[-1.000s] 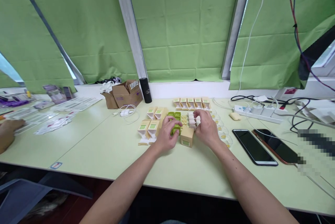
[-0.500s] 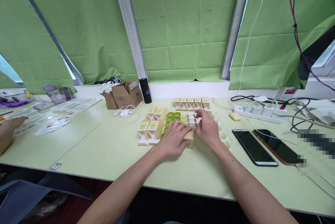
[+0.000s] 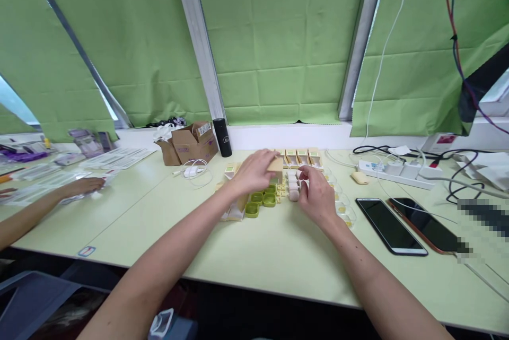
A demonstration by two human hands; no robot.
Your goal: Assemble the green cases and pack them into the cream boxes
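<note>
My left hand (image 3: 256, 171) is closed around a small tan cardboard box (image 3: 276, 168), raised above the table. Below it sit several olive-green square cups (image 3: 269, 200) and a cluster of small pale yellow pieces (image 3: 280, 190). My right hand (image 3: 317, 194) has its fingers bent together beside a column of white rounded pieces (image 3: 293, 187); what it pinches, if anything, is too small to make out. Clear plastic cups (image 3: 345, 216) stand right of that hand. Open tan boxes with green labels (image 3: 303, 158) line up behind, and others (image 3: 235, 214) are partly covered by my left arm.
A brown carton (image 3: 194, 144) and a black bottle (image 3: 221, 138) stand at the back. On the right lie two phones (image 3: 392, 226) (image 3: 425, 223) and a power strip (image 3: 397, 173) with cables. At far left, another person's hand (image 3: 85, 186) rests over plastic-wrapped sheets.
My left hand has lifted the box from the table's near side, moving it away from me and uncovering green cups. My right hand has barely shifted. The other person's hand has moved right.
</note>
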